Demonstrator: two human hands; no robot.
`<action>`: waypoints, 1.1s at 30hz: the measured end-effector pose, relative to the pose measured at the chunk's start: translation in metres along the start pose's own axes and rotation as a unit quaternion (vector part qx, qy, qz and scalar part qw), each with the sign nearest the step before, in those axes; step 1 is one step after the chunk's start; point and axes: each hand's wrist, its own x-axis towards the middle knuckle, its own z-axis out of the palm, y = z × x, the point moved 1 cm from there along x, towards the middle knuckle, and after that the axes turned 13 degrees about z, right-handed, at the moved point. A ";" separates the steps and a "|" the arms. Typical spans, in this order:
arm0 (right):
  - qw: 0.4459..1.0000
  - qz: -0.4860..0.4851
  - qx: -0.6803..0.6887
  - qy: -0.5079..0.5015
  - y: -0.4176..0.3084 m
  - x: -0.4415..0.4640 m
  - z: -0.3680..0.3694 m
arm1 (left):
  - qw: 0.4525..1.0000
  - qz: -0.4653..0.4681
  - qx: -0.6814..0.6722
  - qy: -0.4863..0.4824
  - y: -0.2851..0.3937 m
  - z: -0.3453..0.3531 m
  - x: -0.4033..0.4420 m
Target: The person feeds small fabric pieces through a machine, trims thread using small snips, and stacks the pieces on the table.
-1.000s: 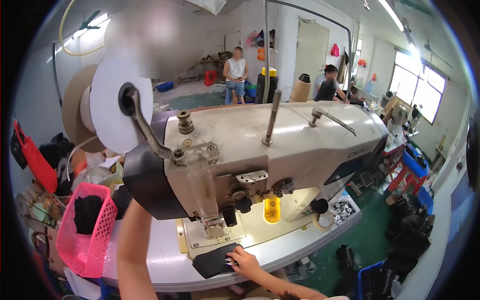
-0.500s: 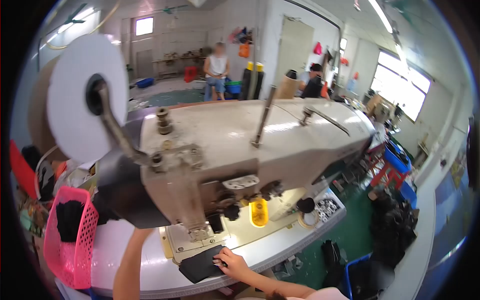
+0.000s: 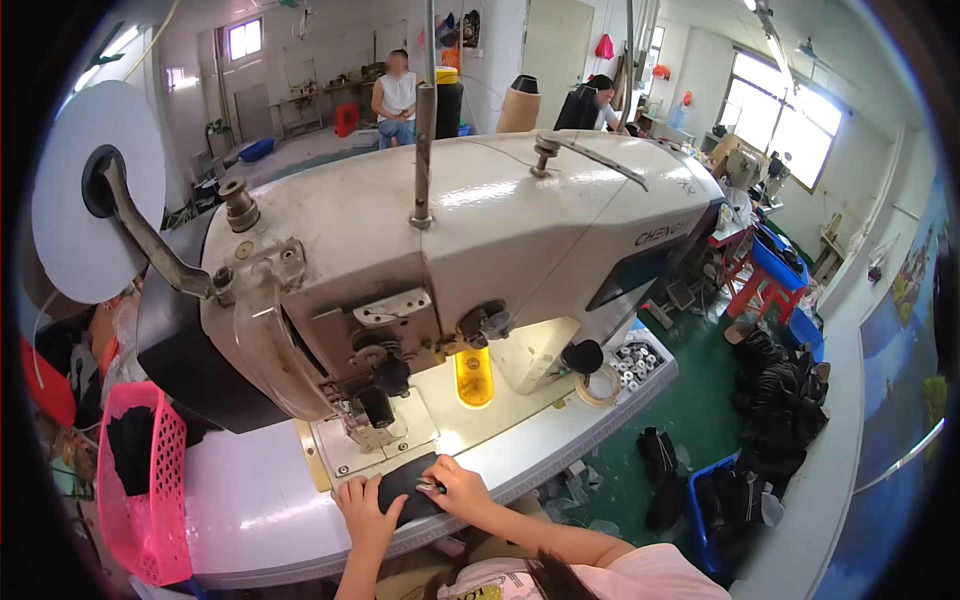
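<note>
A folded piece of black fabric (image 3: 412,480) lies on the table edge just in front of the sewing machine's needle area (image 3: 375,430). My left hand (image 3: 366,512) rests flat at its left side, fingers apart and the thumb on the cloth. At the fabric's right side, my right hand (image 3: 458,492) is closed around small metal thread snips (image 3: 431,487), partly hidden by the fingers. The large white sewing machine (image 3: 330,235) stands over the table right beyond both hands.
A pink basket (image 3: 174,500) with black cloth stands at the left. Bobbins (image 3: 636,366) lie in a tray at the table's right end. Black items lie on the green floor, near a blue bin (image 3: 700,530). Two people sit farther back.
My left hand has come from beside the machine head onto the fabric. My right hand stays at the fabric with the snips. The view has shifted, showing more of the machine's right side.
</note>
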 end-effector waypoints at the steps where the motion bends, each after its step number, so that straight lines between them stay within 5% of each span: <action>1: 1.000 0.010 -0.006 -0.012 0.004 0.000 -0.001 | 0.999 0.006 0.021 -0.028 -0.004 0.003 -0.002; 8: 0.975 -0.090 -0.053 -0.196 0.004 0.017 -0.031 | 0.979 0.059 -0.001 -0.193 0.015 -0.015 0.010; 13: 0.950 -0.078 -0.150 -0.264 -0.005 0.031 -0.041 | 0.985 0.050 -0.051 -0.159 0.010 -0.017 0.012; 19: 0.972 -0.039 -0.085 -0.216 -0.010 0.029 -0.036 | 0.989 0.065 -0.105 -0.087 0.003 -0.022 0.006; 23: 0.988 -0.065 -0.076 -0.119 0.000 0.023 -0.023 | 0.997 -0.016 -0.070 -0.009 -0.007 -0.008 0.000; 26: 0.987 -0.112 -0.108 -0.049 0.001 0.016 -0.015 | 0.997 -0.021 -0.041 -0.069 -0.010 -0.006 0.001; 33: 0.984 -0.131 -0.124 -0.001 0.007 0.012 -0.009 | 0.995 0.073 0.000 0.061 0.000 -0.002 0.003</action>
